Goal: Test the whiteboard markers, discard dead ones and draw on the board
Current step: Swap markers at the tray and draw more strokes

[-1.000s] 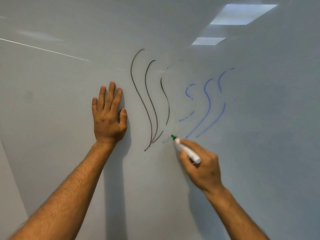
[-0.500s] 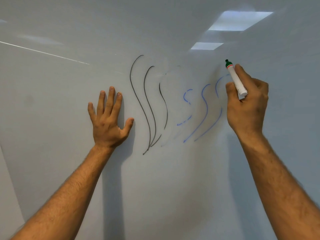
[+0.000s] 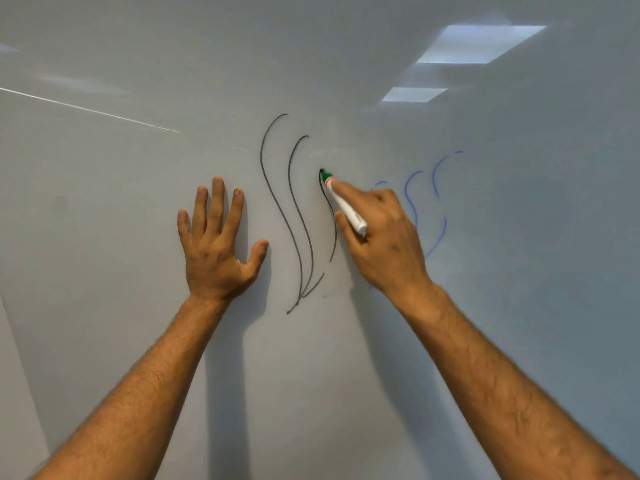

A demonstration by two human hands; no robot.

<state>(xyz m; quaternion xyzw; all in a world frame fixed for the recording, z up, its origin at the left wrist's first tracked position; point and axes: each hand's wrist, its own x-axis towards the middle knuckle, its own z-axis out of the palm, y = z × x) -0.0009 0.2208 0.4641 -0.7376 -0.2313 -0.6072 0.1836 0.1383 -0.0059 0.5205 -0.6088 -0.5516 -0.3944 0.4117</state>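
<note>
A white marker with a green tip is gripped in my right hand, and its tip touches the whiteboard at the top of the third black curve. No green line is visible at the tip. Three black curved strokes run down the middle of the board. Blue curved strokes lie to the right, partly hidden behind my right hand. My left hand presses flat on the board with fingers spread, left of the black strokes.
Ceiling lights reflect in the board at the upper right. A thin bright streak crosses the upper left. The board's left edge shows at the lower left.
My right hand swung from the upper right, above the blue strokes, back left and down to the black strokes, with the marker tip now on the board. My left hand stayed put.
</note>
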